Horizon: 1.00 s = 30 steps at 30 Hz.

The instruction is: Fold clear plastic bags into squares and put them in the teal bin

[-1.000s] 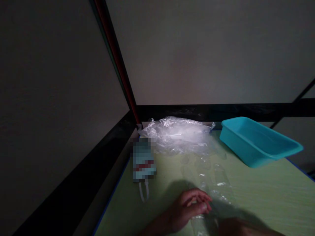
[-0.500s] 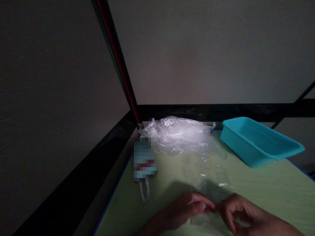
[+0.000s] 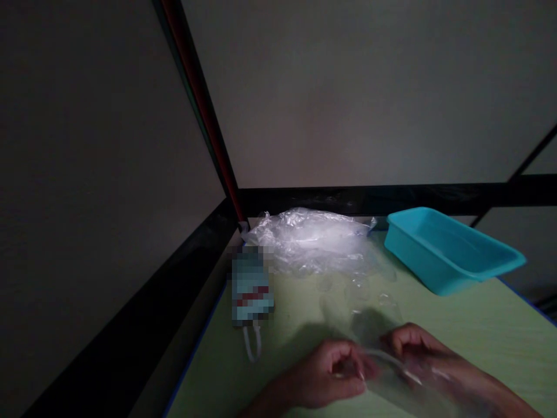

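A thin clear plastic piece (image 3: 404, 386) stretches between my hands near the bottom edge, partly blurred. My left hand (image 3: 337, 371) pinches its left end, thumb against the fingers. Its upper right part is at my right hand (image 3: 413, 348), whose fingers are curled closed on it. Several flat transparent pieces (image 3: 359, 287) lie on the green tabletop (image 3: 296, 313) just beyond my hands. Behind them rests a crumpled pile of clear plastic (image 3: 308, 232) against the back edge.
A turquoise basin (image 3: 452, 249) stands at the back right of the table. On the left lies a pixelated bluish item (image 3: 252, 290) with a white loop (image 3: 252, 342). Walls with dark trim (image 3: 348, 200) border the table behind and left.
My hands, nearly touching before, have moved apart, and the clear plastic piece now shows spread between them. The view has shifted slightly to the right.
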Available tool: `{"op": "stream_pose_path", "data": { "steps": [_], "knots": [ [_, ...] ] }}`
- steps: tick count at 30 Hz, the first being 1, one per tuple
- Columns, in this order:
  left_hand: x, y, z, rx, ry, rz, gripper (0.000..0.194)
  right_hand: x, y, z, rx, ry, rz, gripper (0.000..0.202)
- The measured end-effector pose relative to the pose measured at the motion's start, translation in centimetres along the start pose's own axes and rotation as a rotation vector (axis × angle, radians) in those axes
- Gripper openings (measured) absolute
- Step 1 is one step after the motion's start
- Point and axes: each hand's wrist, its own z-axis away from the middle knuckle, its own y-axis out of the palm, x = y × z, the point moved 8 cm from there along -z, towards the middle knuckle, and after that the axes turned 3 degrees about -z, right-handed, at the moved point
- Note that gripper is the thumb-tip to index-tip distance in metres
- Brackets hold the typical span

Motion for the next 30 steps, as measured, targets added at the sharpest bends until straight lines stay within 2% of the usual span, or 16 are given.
{"op": "stream_pose_path", "data": {
  "steps": [3,7,10,13,16,19,23,26,30],
  "knots": [
    [0.1,-0.5,-0.1,-0.027,-0.029,0.066,0.027,1.4,-0.3,0.3,0.006,-0.094,0.207,0.045],
    [0.2,-1.2,-0.1,-0.045,-0.066,0.369,0.021,1.8,-0.6,0.9,0.048,0.001,0.170,0.070],
    [0.7,-1.5,-0.2,-0.053,-0.096,0.526,0.015,1.8,-0.8,1.5,0.095,0.074,0.067,0.070],
    [1.2,-1.8,-0.4,-0.088,-0.141,0.583,0.012,2.1,-1.3,1.9,0.098,0.050,0.036,0.059],
    [1.1,-2.0,-0.4,-0.127,-0.178,0.591,0.010,2.0,-1.9,1.8,0.072,0.049,0.160,0.046],
    [1.0,-2.2,-0.5,-0.132,-0.197,0.584,0.008,1.5,-2.1,1.4,0.059,0.110,0.262,0.048],
    [0.8,-2.8,-0.6,-0.106,-0.149,0.586,0.020,1.4,-2.0,1.1,0.018,0.140,0.275,0.045],
    [0.7,-3.5,-0.5,-0.129,-0.110,0.547,0.028,1.5,-1.8,0.9,-0.008,0.136,0.299,0.040],
    [0.2,-4.1,-0.3,-0.155,-0.085,0.486,0.041,1.1,-1.8,0.8,-0.019,0.144,0.346,0.045]
  ]
}}
